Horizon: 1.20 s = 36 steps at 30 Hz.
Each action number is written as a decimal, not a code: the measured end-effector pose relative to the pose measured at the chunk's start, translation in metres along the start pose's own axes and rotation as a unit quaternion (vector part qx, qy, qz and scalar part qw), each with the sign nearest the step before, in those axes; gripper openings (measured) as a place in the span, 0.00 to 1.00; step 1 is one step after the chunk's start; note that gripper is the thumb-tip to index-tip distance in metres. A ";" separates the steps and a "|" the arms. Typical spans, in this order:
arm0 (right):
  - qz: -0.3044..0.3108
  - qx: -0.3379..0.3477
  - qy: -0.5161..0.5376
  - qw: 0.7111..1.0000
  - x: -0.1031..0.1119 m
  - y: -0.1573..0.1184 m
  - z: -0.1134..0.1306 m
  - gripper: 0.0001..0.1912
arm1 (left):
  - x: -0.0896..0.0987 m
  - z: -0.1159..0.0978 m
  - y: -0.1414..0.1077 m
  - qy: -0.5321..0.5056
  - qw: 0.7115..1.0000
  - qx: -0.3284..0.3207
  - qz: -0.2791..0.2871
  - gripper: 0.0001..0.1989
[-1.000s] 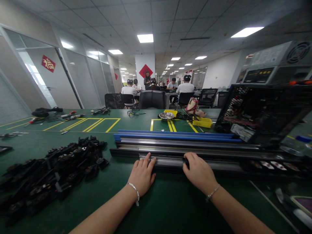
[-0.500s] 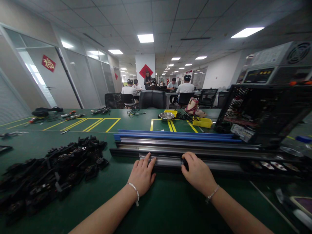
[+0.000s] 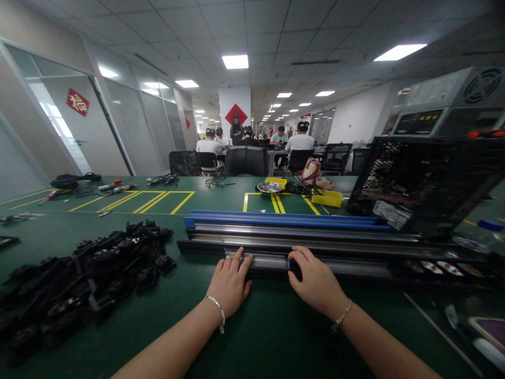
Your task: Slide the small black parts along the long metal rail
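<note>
Several long metal rails lie side by side across the green table (image 3: pixel 130 205); the farthest is a blue rail (image 3: pixel 284 220). My left hand (image 3: pixel 231 284) rests with spread fingers on the left end of the nearest rail (image 3: pixel 264 261). Farther right on that same rail, my right hand (image 3: pixel 315 279) has its fingers curled round a small black part (image 3: pixel 294 268), mostly hidden by the hand. Metal pieces (image 3: pixel 450 269) sit toward the right end of the rails.
A heap of black parts (image 3: pixel 98 279) covers the left of the table. An open computer case (image 3: pixel 426 184) stands at the right. Behind the rails are a metal bowl (image 3: pixel 270 188), a yellow tray (image 3: pixel 327 198) and cables (image 3: pixel 221 181). People sit farther back.
My right hand has shifted slightly left along the nearest rail, with the black part moving along in it. My left hand has stayed where it was.
</note>
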State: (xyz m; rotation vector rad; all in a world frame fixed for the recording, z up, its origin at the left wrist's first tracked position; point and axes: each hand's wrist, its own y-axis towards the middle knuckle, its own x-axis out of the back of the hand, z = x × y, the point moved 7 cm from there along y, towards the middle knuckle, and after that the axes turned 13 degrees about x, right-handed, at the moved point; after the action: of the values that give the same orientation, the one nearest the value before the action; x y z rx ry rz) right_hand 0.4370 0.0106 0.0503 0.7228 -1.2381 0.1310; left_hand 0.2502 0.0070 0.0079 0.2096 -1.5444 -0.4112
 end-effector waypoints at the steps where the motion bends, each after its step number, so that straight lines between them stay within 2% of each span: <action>1: 0.003 0.000 0.004 1.000 0.000 0.000 0.000 0.15 | 0.000 0.000 0.000 0.000 1.000 0.000 -0.002 0.27; 10: 0.012 -0.006 0.023 1.000 0.000 -0.002 0.003 0.16 | 0.002 -0.001 0.000 0.003 1.000 -0.002 -0.004 0.27; 24: 0.031 -0.003 0.055 0.998 0.001 -0.002 0.008 0.12 | 0.003 -0.001 0.000 0.002 1.000 -0.002 -0.007 0.27; 29: 0.010 -0.011 0.065 0.998 0.003 -0.001 0.007 0.07 | 0.002 -0.001 0.000 0.003 1.000 -0.004 -0.004 0.27; 36: -0.003 -0.044 0.093 0.995 0.004 0.000 -0.004 0.07 | 0.003 -0.001 0.000 0.004 1.000 -0.001 -0.004 0.27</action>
State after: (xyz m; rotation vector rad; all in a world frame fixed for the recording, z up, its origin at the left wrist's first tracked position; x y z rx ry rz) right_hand 0.4419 0.0121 0.0533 0.6235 -1.0567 0.1357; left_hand 0.2514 0.0056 0.0103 0.2169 -1.5360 -0.4180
